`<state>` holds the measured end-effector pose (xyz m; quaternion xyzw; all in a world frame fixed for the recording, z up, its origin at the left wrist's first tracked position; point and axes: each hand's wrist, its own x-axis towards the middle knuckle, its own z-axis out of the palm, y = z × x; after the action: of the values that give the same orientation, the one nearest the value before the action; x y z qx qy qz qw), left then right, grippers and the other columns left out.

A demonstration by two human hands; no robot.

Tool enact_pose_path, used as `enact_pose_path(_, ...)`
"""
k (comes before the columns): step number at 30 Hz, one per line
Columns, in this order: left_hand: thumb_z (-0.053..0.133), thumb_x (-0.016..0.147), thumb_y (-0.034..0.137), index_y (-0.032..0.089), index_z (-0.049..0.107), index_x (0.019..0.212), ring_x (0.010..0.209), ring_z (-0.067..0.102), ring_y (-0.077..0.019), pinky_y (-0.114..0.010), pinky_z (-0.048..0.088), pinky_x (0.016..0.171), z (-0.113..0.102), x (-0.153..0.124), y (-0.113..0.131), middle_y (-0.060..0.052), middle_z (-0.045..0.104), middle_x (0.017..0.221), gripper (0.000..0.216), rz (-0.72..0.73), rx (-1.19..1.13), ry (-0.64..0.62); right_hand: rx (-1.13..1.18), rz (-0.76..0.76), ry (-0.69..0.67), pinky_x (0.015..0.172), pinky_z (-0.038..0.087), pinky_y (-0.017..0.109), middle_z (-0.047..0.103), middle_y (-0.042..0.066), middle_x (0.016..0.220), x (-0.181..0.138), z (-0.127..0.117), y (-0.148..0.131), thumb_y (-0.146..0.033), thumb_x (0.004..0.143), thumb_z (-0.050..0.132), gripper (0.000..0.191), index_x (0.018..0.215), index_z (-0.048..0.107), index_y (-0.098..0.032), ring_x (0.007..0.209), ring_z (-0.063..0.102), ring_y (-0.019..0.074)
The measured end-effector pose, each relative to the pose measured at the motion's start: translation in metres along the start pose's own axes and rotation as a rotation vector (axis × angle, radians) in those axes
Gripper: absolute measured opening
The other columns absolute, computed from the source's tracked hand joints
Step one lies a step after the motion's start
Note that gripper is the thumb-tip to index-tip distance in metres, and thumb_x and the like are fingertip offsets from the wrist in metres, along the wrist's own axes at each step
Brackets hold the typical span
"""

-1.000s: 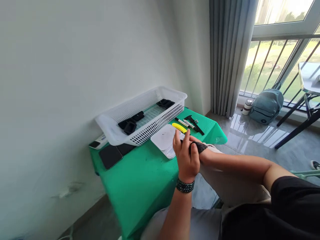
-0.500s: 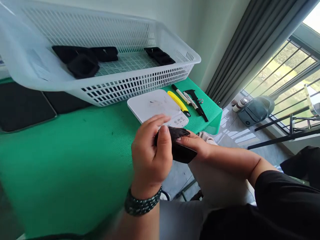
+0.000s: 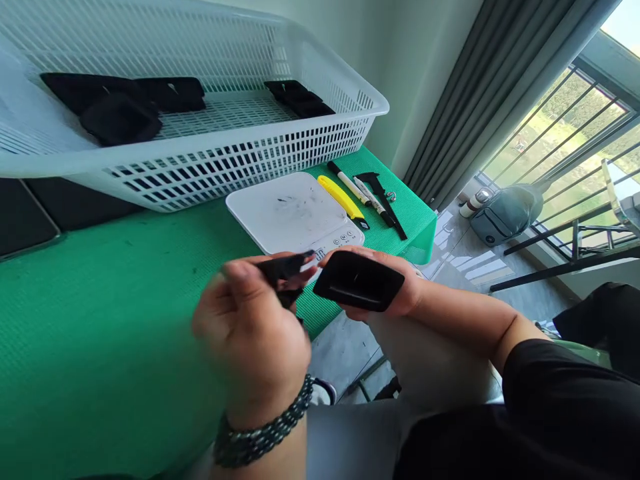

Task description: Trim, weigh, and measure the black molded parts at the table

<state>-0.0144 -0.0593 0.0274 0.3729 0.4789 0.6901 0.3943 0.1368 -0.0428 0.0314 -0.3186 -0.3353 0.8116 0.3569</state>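
My left hand (image 3: 257, 330), with a dark beaded bracelet at the wrist, is closed on a thin black strip-like piece (image 3: 283, 268), whose kind I cannot make out; motion blurs it. To its right, my right hand (image 3: 407, 283) grips a black dish-shaped piece (image 3: 360, 280) from below and behind. The hollow of that piece faces up towards me, with a small pale mark in the middle. A gap separates the two black pieces. Just beyond both hands lies a white digital scale (image 3: 295, 210) with dark smudges, its display partly hidden by my fingers.
A white plastic basket (image 3: 240, 150) holding several black pieces (image 3: 120, 117) stands at the back of the green-covered table (image 3: 125, 287). Right of the scale lie a yellow utility knife (image 3: 343, 200), two markers (image 3: 350, 183) and a black caliper (image 3: 385, 200). A backpack (image 3: 505, 213) rests on the floor.
My hands have moved apart: the left has pulled the thin black piece leftward, off the dish-shaped piece. The right has turned that piece so its hollow shows. The view has shifted slightly right.
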Motion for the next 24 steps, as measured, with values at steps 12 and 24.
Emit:
enact_pose_path(12,0.054,0.099,0.064,0.019,0.067,0.110,0.111,0.072,-0.0244,-0.041,0.062,0.096,0.009,-0.025,-0.004,-0.011,0.073,0.117,0.048,-0.198,-0.183,-0.258,-0.099,-0.111,0.154,0.064,0.052,0.024,0.065,-0.005,0.080,-0.011,0.018,0.006,-0.033,0.064,0.082,0.045,0.103,0.061,-0.025,0.070,0.061,0.0142)
enact_pose_path(24,0.051,0.105,0.047,0.021,0.065,0.124,0.128,0.066,-0.0259,-0.044,0.056,0.112,0.005,-0.031,-0.008,-0.010,0.069,0.131,0.035,-0.015,-0.019,-0.239,-0.159,-0.247,0.359,0.064,0.050,0.023,0.063,-0.004,0.081,0.004,0.016,0.023,-0.046,0.076,0.085,0.039,0.094,0.059,-0.023,0.072,0.060,0.0126)
